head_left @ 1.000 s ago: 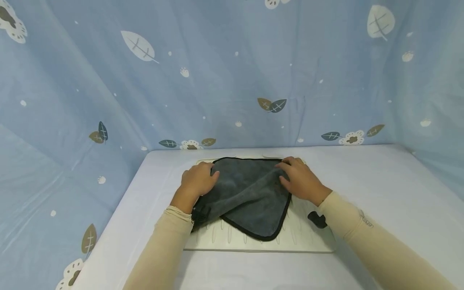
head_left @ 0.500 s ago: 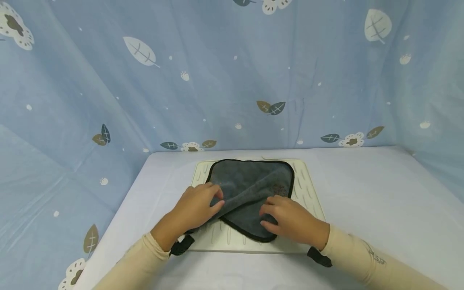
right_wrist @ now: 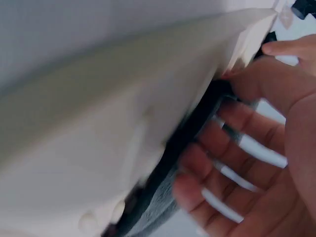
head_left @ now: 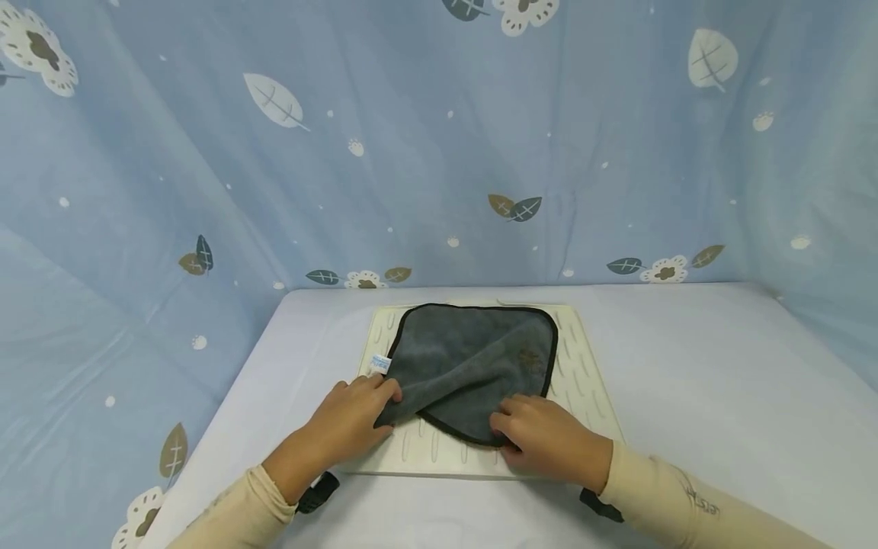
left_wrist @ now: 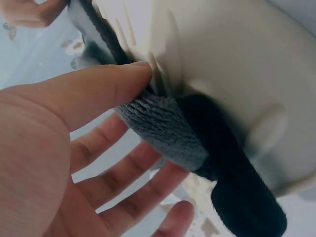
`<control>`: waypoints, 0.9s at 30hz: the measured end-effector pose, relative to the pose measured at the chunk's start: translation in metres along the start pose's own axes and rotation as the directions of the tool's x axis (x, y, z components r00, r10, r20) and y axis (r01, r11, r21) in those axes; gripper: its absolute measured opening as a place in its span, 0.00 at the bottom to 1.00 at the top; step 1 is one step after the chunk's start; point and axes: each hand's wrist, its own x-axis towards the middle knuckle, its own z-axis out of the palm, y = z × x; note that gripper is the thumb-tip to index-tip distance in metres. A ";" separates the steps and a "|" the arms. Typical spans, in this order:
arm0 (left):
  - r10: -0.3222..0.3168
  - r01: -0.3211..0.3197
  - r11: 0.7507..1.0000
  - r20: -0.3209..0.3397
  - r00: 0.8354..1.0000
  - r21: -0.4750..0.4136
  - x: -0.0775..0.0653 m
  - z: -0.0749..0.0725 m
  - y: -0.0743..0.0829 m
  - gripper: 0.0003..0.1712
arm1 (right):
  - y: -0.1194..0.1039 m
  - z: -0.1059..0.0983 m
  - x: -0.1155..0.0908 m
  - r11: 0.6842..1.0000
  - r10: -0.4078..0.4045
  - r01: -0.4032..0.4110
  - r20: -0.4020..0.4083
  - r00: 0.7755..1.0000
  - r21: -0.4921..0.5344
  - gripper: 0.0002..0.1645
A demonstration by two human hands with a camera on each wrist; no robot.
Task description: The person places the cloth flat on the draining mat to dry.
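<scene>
A grey towel (head_left: 466,343) with a black border lies spread over a cream ribbed board (head_left: 439,461), with a diagonal fold across its middle. My left hand (head_left: 343,419) pinches the towel's front-left part; in the left wrist view the thumb (left_wrist: 113,89) is on one side of the fabric and the fingers on the other. At the front-right corner my right hand (head_left: 549,438) pinches the black border (right_wrist: 182,133) between thumb and fingers. A small white tag (head_left: 380,364) sticks out at the towel's left edge. A brownish patch (head_left: 530,360) marks its right side.
The board lies on a white-covered table (head_left: 700,396). Behind and to the left hangs a blue curtain (head_left: 411,137) printed with leaves and flowers. Black straps (head_left: 318,492) are at both wrists.
Both hands have come nearer the front edge, the right one from the towel's far-right corner to its front-right corner. The white tag has come into sight. Most of the towel stays put.
</scene>
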 end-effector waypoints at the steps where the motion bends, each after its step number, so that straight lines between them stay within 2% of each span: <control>1: 0.001 -0.001 1.000 0.007 1.000 0.003 -0.001 0.000 -0.002 0.21 | 0.000 0.001 0.000 1.000 -0.015 0.015 -0.010 1.000 -0.012 0.07; 3: 0.002 -0.002 1.000 0.021 1.000 -0.004 -0.002 0.000 -0.004 0.21 | 0.000 0.002 -0.001 0.999 -0.036 0.036 -0.023 0.999 -0.024 0.09; 6: 0.011 -0.011 1.000 0.012 1.000 -0.007 -0.004 -0.001 -0.009 0.19 | 0.003 -0.003 -0.005 0.999 -0.041 0.042 -0.031 0.999 0.011 0.12; 13: 0.001 -0.001 0.999 -0.020 1.000 -0.036 -0.008 -0.001 -0.012 0.14 | 0.026 -0.024 -0.027 0.996 0.015 -0.014 -0.016 1.000 0.093 0.16; 21: 0.074 -0.072 0.996 0.040 0.996 -0.050 -0.015 0.000 -0.009 0.11 | 0.037 -0.031 -0.050 0.988 0.071 -0.076 0.039 0.997 0.133 0.18; 27: 0.084 -0.079 0.996 0.136 0.987 -0.046 -0.022 0.001 -0.005 0.23 | 0.035 -0.023 -0.056 0.985 0.099 -0.104 0.042 0.994 0.142 0.17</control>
